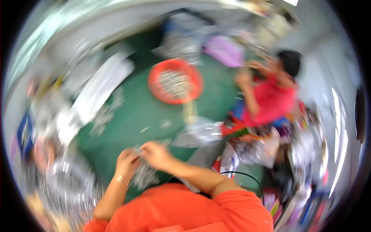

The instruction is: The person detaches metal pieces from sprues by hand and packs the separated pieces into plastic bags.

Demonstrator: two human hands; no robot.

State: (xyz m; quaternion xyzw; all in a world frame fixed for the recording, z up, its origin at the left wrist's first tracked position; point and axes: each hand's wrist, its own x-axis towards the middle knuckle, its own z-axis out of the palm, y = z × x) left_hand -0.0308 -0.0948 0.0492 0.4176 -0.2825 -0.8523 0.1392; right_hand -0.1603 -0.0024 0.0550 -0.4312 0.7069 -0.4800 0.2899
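Note:
My left hand (126, 163) and my right hand (156, 154) are close together over the green table (133, 116), fingertips almost meeting. Both have their fingers drawn in as in a pinch. Something small and greyish shows between them, too blurred to name. Just below my hands lies a pile of small silvery pieces (145, 177). A few similar loose pieces (166, 123) are scattered farther up the table.
A red basin (154, 83) of small silvery pieces stands mid-table, with a clear plastic bag (199, 132) nearer me. White sheets (98, 89) lie left, a purple package (224, 51) at the back. A person in red (270, 98) works at the right, beside heaped bags.

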